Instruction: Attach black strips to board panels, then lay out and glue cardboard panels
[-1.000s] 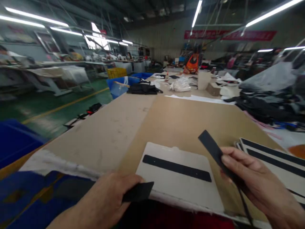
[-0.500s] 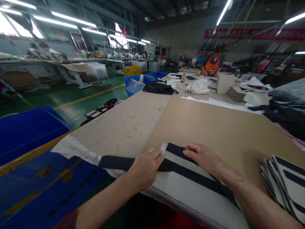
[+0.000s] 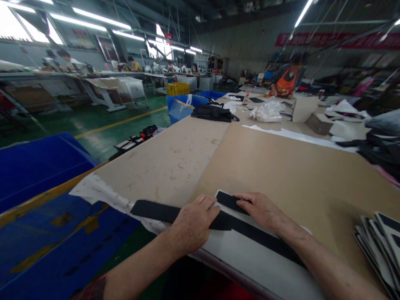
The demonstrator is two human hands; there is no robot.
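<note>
A white panel with black strips [image 3: 230, 201] lies near the front edge of the table. My left hand [image 3: 194, 223] is closed at the panel's left end, its thumb and fingers pressed together and partly hiding that end. At the far edge, my right hand [image 3: 261, 210] pinches the panel by its upper black strip. A long black strip [image 3: 156, 211] reaches out to the left from under my left hand. Another dark band [image 3: 265, 237] runs to the right across the white material, partly under my right forearm.
Several similar panels [image 3: 379, 250] are stacked at the right. A brown board [image 3: 281, 162] covers much of the table [image 3: 162, 162]. Black fabric [image 3: 215, 112] and clear plastic bags [image 3: 265, 110] lie farther back. Blue bins [image 3: 40, 166] stand at left. A person in an orange apron [image 3: 286, 83] is across the table.
The panel's upper edge has shifted slightly down and toward my left hand, and the white corner there shows less. Both hands keep their grip. The whole view has turned a little left.
</note>
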